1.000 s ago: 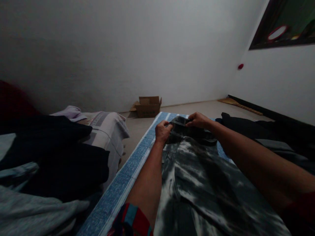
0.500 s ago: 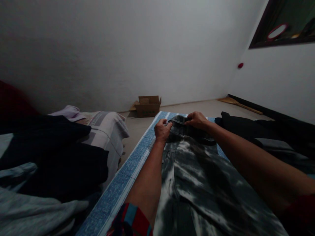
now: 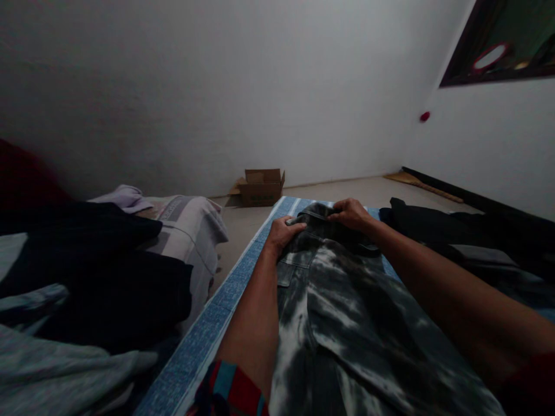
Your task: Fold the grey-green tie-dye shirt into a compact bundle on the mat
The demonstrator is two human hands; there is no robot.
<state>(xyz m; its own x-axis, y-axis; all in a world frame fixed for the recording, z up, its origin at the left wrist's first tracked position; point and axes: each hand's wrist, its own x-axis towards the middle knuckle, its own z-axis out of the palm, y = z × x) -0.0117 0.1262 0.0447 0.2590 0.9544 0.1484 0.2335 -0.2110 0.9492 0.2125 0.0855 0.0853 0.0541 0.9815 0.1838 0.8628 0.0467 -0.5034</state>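
Dark grey and white tie-dye pants (image 3: 333,277) lie lengthwise on a blue and white patterned cloth (image 3: 225,300), their waistband at the far end. My left hand (image 3: 281,234) pinches the left side of the waistband, thumb on top. Farther right, my right hand (image 3: 352,214) grips the waistband near its middle, fingers closed on the fabric. The legs of the pants spread toward me between my forearms. Part of the right side is hidden under my right arm.
Dark clothes (image 3: 108,289) and a grey garment (image 3: 65,370) are heaped at left, beside a light blanket (image 3: 191,225). More dark clothes (image 3: 455,231) lie at right. An open cardboard box (image 3: 261,190) stands on the floor by the wall.
My left hand has shifted slightly left and nearer to me, spreading that side of the waistband outward. My right hand stays almost in place, still gripping.
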